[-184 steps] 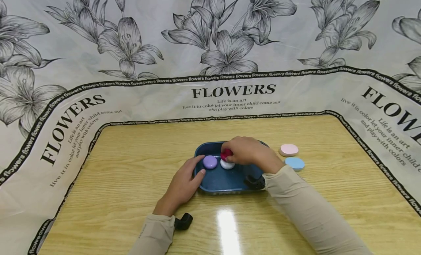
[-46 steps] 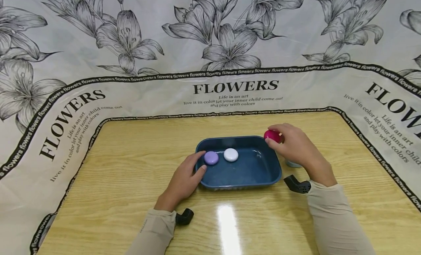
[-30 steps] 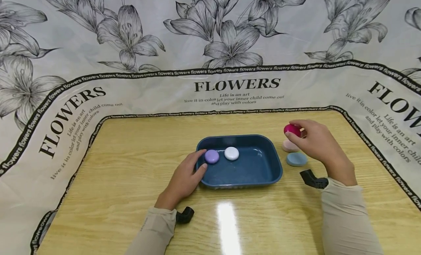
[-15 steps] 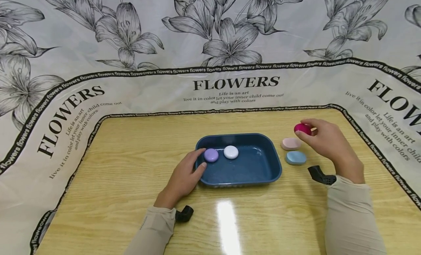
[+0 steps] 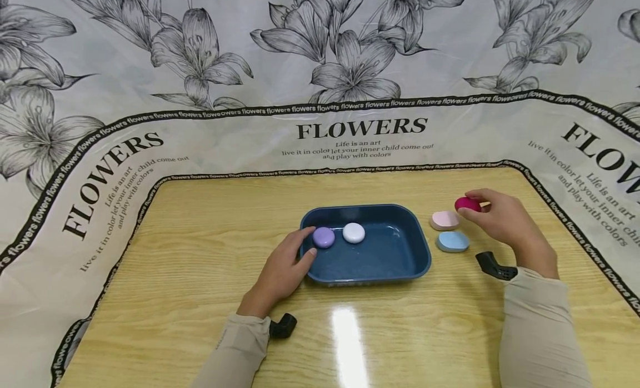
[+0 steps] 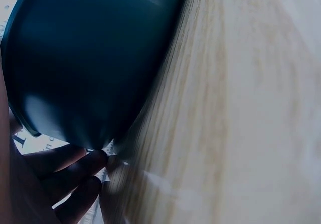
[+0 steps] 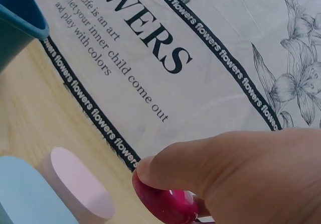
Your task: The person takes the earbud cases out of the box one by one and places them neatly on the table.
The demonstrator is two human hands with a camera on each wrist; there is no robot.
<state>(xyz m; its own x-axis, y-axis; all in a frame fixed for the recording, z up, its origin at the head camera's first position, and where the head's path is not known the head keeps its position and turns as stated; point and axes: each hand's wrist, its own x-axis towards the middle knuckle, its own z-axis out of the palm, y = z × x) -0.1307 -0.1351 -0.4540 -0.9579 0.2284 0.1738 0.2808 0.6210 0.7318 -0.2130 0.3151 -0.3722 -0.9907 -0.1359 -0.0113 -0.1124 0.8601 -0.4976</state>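
Between thumb and fingers, my right hand (image 5: 505, 218) pinches a glossy magenta round piece (image 5: 468, 204), just right of the pale pink oval block (image 5: 444, 220). In the right wrist view the thumb presses on the magenta piece (image 7: 165, 201); whether it touches the table cannot be told. A light blue oval block (image 5: 453, 242) lies in front of the pink one. My left hand (image 5: 281, 265) holds the left end of the dark blue tray (image 5: 370, 279), its fingers (image 6: 75, 176) against the outer wall. Inside the tray sit a purple round piece (image 5: 324, 237) and a white one (image 5: 354, 233).
All of this stands on a wood-grain table (image 5: 210, 232). A white floral cloth (image 5: 240, 140) with a black printed border rises behind and at both sides. Black angled camera mounts (image 5: 495, 265) stick out at both wrists.
The magenta piece has left the tray in my right hand and gone right, past the pink and blue blocks. In the last half second it moved slightly further right and lower. The left hand stays.
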